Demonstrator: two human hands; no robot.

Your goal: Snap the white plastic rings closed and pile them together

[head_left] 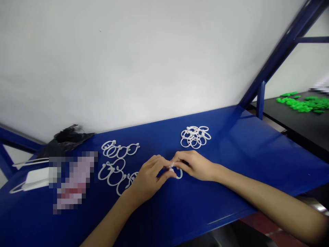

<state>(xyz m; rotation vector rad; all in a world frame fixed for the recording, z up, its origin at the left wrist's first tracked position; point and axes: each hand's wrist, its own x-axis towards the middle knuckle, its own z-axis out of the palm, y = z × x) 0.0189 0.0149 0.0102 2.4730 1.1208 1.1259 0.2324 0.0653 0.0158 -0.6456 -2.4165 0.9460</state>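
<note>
Over the blue table (231,178), my left hand (149,178) and my right hand (195,165) meet on one white plastic ring (179,173). Both hands pinch it, fingers closed round its top where a small white piece shows. A heap of plain white rings (195,136) lies just behind my right hand. To the left of my left hand lie two rows of white rings with small knobs (117,163), spread flat on the table.
A crumpled black plastic bag (68,137) sits at the back left by the white wall. A white mask-like item (33,177) lies at the far left. Green pieces (303,103) cover a dark table at the right, beyond a blue frame post (260,99).
</note>
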